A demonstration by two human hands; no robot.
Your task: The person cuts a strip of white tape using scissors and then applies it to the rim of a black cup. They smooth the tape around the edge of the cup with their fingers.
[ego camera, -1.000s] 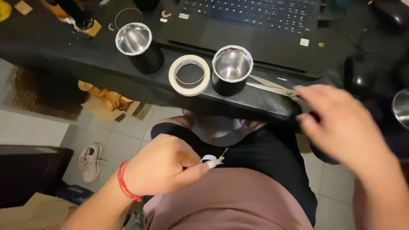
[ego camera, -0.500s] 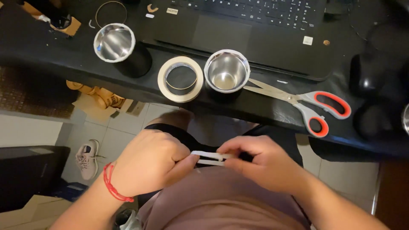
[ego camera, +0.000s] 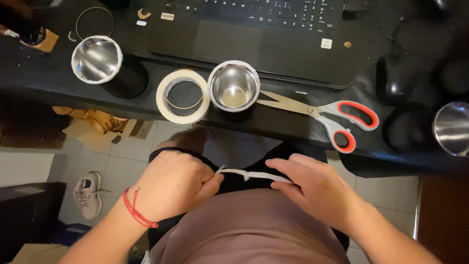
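While hands hold tape strip [ego camera: 254, 175], scissors [ego camera: 326, 113] nearby

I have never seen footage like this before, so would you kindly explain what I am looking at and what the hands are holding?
There is no machine here: a camera worn on a person's head looks straight down at their own two bare hands and lap. The left hand, with a red string bracelet on its wrist, and the right hand pinch the two ends of a short white strip of tape, held between them above the lap.

Further up is a black desk. On it lie a roll of pale tape, a steel cup beside it, a second steel cup to the left, scissors with red and grey handles, and a black laptop. A shoe sits on the tiled floor.
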